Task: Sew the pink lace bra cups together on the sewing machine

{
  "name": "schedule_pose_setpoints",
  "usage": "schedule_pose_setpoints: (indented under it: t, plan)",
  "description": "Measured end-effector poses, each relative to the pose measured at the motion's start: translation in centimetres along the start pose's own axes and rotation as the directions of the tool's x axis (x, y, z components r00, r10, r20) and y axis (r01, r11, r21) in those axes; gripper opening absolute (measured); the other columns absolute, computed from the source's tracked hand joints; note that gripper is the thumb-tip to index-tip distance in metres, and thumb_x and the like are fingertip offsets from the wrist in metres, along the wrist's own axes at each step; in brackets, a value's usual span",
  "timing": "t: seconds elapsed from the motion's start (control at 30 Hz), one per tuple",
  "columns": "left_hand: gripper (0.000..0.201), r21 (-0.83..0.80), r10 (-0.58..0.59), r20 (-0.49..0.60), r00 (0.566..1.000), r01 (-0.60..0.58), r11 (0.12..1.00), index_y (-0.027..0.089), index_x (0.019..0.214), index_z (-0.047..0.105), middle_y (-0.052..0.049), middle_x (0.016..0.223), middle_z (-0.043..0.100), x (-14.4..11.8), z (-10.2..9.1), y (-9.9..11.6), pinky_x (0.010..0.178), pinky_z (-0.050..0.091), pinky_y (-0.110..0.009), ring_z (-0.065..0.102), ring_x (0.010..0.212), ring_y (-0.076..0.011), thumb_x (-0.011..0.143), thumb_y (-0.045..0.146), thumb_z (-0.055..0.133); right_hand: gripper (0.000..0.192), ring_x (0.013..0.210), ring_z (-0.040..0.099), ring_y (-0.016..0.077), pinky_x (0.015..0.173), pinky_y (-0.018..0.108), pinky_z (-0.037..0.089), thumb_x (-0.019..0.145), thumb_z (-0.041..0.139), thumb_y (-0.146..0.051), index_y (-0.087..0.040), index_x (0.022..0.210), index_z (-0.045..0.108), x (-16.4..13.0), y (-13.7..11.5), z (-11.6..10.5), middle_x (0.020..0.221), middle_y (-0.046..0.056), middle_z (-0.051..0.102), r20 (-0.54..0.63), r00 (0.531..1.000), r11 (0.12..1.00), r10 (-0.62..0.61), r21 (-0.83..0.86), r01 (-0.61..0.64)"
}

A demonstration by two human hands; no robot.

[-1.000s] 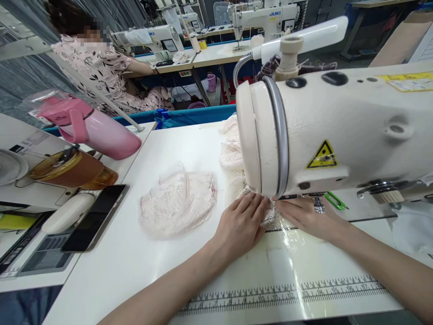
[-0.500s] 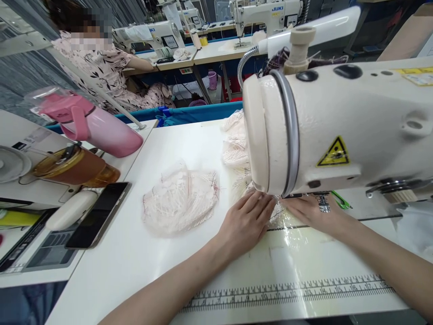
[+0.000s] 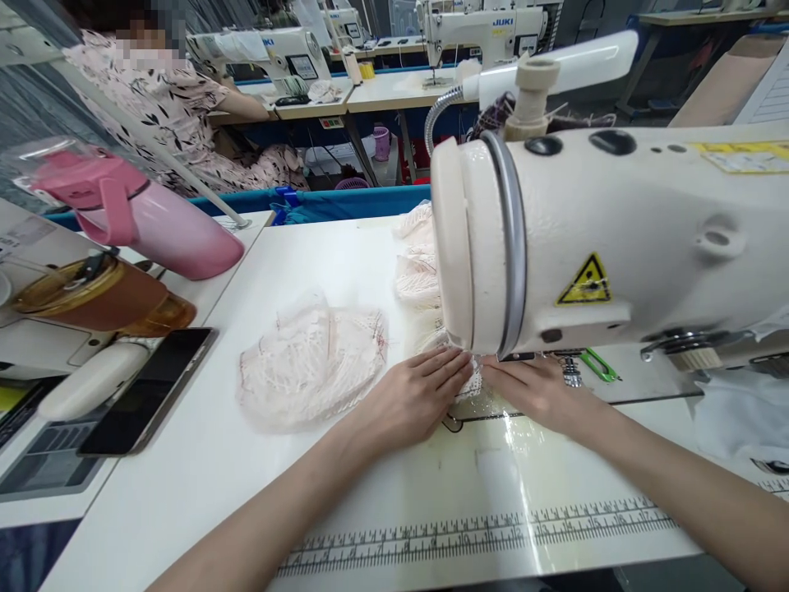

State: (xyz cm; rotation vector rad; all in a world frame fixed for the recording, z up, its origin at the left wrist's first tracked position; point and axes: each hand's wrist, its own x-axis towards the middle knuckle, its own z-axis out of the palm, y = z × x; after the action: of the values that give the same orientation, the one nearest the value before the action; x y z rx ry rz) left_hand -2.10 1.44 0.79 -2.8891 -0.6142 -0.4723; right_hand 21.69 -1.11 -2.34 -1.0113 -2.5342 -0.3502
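The small piece of pale cream lace fabric [image 3: 472, 385] lies flat on the white worktop [image 3: 345, 255] right under the head of the cream-white sewing machine [image 3: 604, 238], pinned between both hands, its run leading back under the head. The left hand [image 3: 412, 399] presses on its left edge and the right hand [image 3: 539, 390] on its right; both are equally near. Each grip is flat, fingers stretched, closed around nothing. The lace looks thin, openwork and limp.
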Motion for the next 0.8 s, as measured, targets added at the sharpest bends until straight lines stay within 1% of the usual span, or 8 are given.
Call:
schedule_pose_setpoints:
  t: [0.1,0.2,0.37,0.57,0.7,0.8]
  plan:
    - [0.035,0.006,-0.002,-0.007,1.0,0.002,1.0,0.005,0.117,0.06,-0.013,0.122,0.064,0.0,0.3,0.0,0.102,0.049,-0.038,0.06,0.117,-0.0221,0.097,0.012,0.033,0.029,0.09,0.061,0.0113,0.075,0.03,0.042,0.089,0.048,-0.005,-0.017,0.113,0.059,0.6,-0.5,-0.5,0.107,-0.002,0.071,-0.061,0.995,0.995,-0.074,-0.075,0.07]
    - [0.034,0.013,-0.011,-0.022,1.0,0.012,1.0,0.004,0.116,0.061,-0.016,0.121,0.064,-0.1,0.6,0.1,0.101,0.05,-0.039,0.06,0.116,-0.0235,0.096,0.011,0.034,0.028,0.088,0.061,0.0108,0.076,0.03,0.04,0.089,0.045,-0.001,-0.017,0.106,0.06,1.1,-0.8,-0.9,0.102,-0.005,0.071,-0.105,0.992,0.996,-0.065,-0.062,0.059]
    - [0.033,0.048,-0.04,-0.028,0.999,0.041,0.998,0.003,0.116,0.06,-0.016,0.121,0.064,-0.1,0.8,0.2,0.1,0.05,-0.04,0.061,0.115,-0.0244,0.096,0.011,0.035,0.027,0.089,0.062,0.0106,0.075,0.029,0.039,0.089,0.045,-0.001,-0.017,0.104,0.061,1.1,-0.8,-1.0,0.102,-0.005,0.071,-0.081,0.995,0.998,-0.055,-0.027,0.053]
    - [0.032,0.105,-0.08,-0.032,0.996,0.083,0.991,0.003,0.114,0.06,-0.017,0.121,0.064,-0.1,1.4,0.7,0.099,0.051,-0.04,0.061,0.114,-0.0255,0.093,0.01,0.037,0.026,0.085,0.06,0.01,0.069,0.028,0.039,0.09,0.046,-0.003,-0.018,0.105,0.061,1.0,-0.6,-0.9,0.104,-0.004,0.071,-0.052,0.997,0.997,-0.052,-0.05,0.05]
    - [0.03,0.148,-0.102,-0.075,0.992,0.112,0.983,0.003,0.111,0.061,-0.017,0.119,0.065,0.0,1.8,1.1,0.098,0.051,-0.04,0.062,0.113,-0.0259,0.093,0.01,0.039,0.029,0.083,0.059,0.0096,0.068,0.027,0.04,0.089,0.046,-0.001,-0.017,0.107,0.061,0.8,-0.4,-0.7,0.104,-0.002,0.071,-0.045,0.997,0.996,-0.063,-0.064,0.06]
    - [0.029,0.17,-0.118,-0.1,0.988,0.134,0.976,0.004,0.111,0.062,-0.016,0.117,0.066,0.0,1.9,1.4,0.099,0.051,-0.04,0.062,0.113,-0.0257,0.093,0.011,0.04,0.03,0.082,0.06,0.0101,0.069,0.027,0.043,0.086,0.049,0.0,-0.016,0.109,0.061,0.7,-0.2,-0.5,0.104,0.0,0.071,-0.037,0.996,0.994,-0.085,-0.069,0.082]
